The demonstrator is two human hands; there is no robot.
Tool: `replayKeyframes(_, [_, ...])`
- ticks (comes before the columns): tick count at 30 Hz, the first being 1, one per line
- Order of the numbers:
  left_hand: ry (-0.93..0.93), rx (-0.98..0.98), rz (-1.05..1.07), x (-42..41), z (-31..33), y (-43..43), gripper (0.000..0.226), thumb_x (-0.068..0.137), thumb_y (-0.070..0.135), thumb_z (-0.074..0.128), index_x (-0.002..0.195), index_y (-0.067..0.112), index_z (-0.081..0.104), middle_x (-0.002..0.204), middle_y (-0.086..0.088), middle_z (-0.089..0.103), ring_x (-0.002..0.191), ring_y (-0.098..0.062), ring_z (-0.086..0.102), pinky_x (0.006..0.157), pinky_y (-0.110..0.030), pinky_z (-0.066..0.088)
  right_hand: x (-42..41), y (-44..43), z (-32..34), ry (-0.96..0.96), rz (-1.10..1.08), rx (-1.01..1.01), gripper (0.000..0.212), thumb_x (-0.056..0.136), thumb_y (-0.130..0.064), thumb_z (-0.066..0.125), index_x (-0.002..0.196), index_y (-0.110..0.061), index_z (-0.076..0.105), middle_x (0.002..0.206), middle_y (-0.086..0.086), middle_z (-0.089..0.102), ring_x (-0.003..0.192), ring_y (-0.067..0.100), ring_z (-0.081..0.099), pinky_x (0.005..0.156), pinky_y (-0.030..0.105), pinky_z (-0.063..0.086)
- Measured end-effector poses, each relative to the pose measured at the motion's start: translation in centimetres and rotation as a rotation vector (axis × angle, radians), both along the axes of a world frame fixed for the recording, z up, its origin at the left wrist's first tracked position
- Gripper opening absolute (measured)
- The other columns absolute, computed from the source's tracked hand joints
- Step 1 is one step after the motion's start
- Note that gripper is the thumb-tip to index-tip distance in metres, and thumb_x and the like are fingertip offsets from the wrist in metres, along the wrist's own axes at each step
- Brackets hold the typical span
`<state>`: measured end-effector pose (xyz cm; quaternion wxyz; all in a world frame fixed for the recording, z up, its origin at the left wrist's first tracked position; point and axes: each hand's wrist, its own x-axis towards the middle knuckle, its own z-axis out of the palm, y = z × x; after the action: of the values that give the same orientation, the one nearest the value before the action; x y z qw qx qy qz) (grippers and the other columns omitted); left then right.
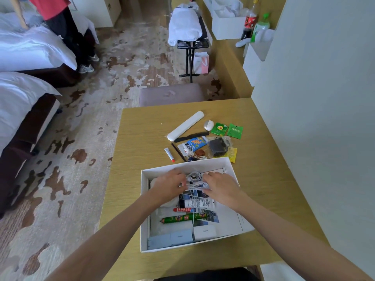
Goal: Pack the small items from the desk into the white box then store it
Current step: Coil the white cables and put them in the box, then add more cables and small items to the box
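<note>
The open white box (144, 209) sits on the wooden desk (146, 126) in front of me. Inside it lie a green sausage (178, 218), a red tube (183, 209), a white tube (197, 203), a pale blue pack (170, 239) and a small white box (205, 233). My left hand (169, 184) and my right hand (220, 186) both grip a coiled white cable (195, 180) in the far part of the box. Behind the box the desk holds a long white case (185, 125), a black comb (190, 136), a small tube (169, 154) and a black charger (218, 147).
Two green tea sachets (219, 128) (235, 130), a blue snack packet (195, 144), a white oval gadget (209, 125) and keys (197, 156) also lie there. A stool (170, 94) stands past the desk. Beds are at left, a person (60, 21) beside them.
</note>
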<state>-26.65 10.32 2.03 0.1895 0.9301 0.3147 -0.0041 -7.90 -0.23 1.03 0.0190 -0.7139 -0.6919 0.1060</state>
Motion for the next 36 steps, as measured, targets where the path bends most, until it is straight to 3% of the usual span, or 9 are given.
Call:
replayKeyframes(7, [0.185, 0.197, -0.065, 0.2, -1.6, -0.6, 0.019, 0.083, 0.041, 0.064, 0.090, 0.023, 0.064, 0.107, 0.004, 0.061, 0.110, -0.017, 0.049, 0.096, -0.035, 0.038, -0.9, 0.0, -0.9, -0.010, -0.017, 0.004, 0.033, 0.094, -0.033, 0.054, 0.122, -0.015, 0.052, 0.117, 0.005, 0.059, 0.110, 0.025, 0.052, 0.082, 0.038, 0.046])
replayKeyframes(11, [0.221, 0.222, -0.054, 0.2, -2.1, -1.2, 0.021, 0.083, 0.043, 0.063, 0.091, 0.024, 0.065, 0.110, 0.004, 0.059, 0.110, -0.018, 0.048, 0.098, -0.037, 0.037, -0.6, 0.1, -0.8, 0.031, 0.004, -0.012, 0.030, 0.092, -0.029, 0.055, 0.119, -0.016, 0.053, 0.118, 0.004, 0.057, 0.111, 0.024, 0.051, 0.084, 0.038, 0.045])
replayKeyframes(15, [0.082, 0.163, -0.013, -0.4, -1.7, -1.1, 0.018, 0.084, 0.042, 0.060, 0.083, 0.025, 0.063, 0.099, 0.007, 0.059, 0.100, -0.012, 0.049, 0.088, -0.032, 0.042, 0.8, 0.1, 0.0, 0.143, 0.004, -0.048, 0.027, 0.088, -0.034, 0.060, 0.111, -0.020, 0.059, 0.117, 0.000, 0.056, 0.112, 0.020, 0.051, 0.087, 0.037, 0.044])
replayKeyframes(19, [-0.128, 0.135, 0.038, -1.4, -0.5, -0.7, 0.019, 0.090, 0.033, 0.058, 0.086, 0.016, 0.066, 0.094, 0.001, 0.063, 0.086, -0.016, 0.057, 0.069, -0.029, 0.048, 1.8, 0.1, 1.7, 0.319, 0.035, 0.076, 0.024, 0.092, -0.035, 0.056, 0.109, -0.018, 0.062, 0.113, 0.000, 0.059, 0.109, 0.019, 0.052, 0.084, 0.034, 0.044])
replayKeyframes(22, [-0.247, 0.095, 0.100, -1.0, 1.0, -0.6, 0.018, 0.090, 0.027, 0.060, 0.084, 0.011, 0.066, 0.086, -0.001, 0.064, 0.080, -0.017, 0.056, 0.066, -0.040, 0.053, 2.6, 0.4, 3.1, 0.426, 0.023, 0.226, 0.019, 0.094, -0.031, 0.057, 0.105, -0.019, 0.065, 0.109, -0.005, 0.063, 0.106, 0.013, 0.054, 0.082, 0.028, 0.044])
replayKeyframes(27, [-0.355, 0.127, 0.220, 0.7, 3.4, -0.2, 0.019, 0.092, 0.025, 0.056, 0.087, 0.010, 0.066, 0.085, 0.001, 0.065, 0.080, -0.013, 0.056, 0.064, -0.038, 0.054, 5.2, 2.2, 5.3, 0.588, -0.021, 0.314, 0.018, 0.091, -0.034, 0.061, 0.101, -0.020, 0.068, 0.096, -0.011, 0.063, 0.092, 0.008, 0.057, 0.077, 0.026, 0.048])
replayKeyframes(33, [-0.321, 0.117, 0.325, 2.4, 4.0, 2.4, 0.018, 0.093, 0.022, 0.055, 0.088, 0.008, 0.065, 0.086, 0.001, 0.065, 0.082, -0.014, 0.056, 0.061, -0.040, 0.055, 7.5, 6.8, 4.2, 0.614, -0.139, 0.156, 0.015, 0.090, -0.030, 0.063, 0.097, -0.018, 0.069, 0.093, -0.004, 0.069, 0.089, 0.012, 0.063, 0.074, 0.031, 0.051])
replayKeyframes(36, [-0.225, -0.014, 0.356, 2.9, 3.3, 4.7, 0.017, 0.093, 0.022, 0.055, 0.095, 0.009, 0.066, 0.095, -0.001, 0.066, 0.088, -0.016, 0.059, 0.072, -0.040, 0.055, 7.6, 10.1, 2.9, 0.515, -0.136, -0.026, 0.019, 0.089, -0.024, 0.065, 0.106, -0.016, 0.068, 0.103, -0.001, 0.069, 0.097, 0.016, 0.063, 0.079, 0.032, 0.051])
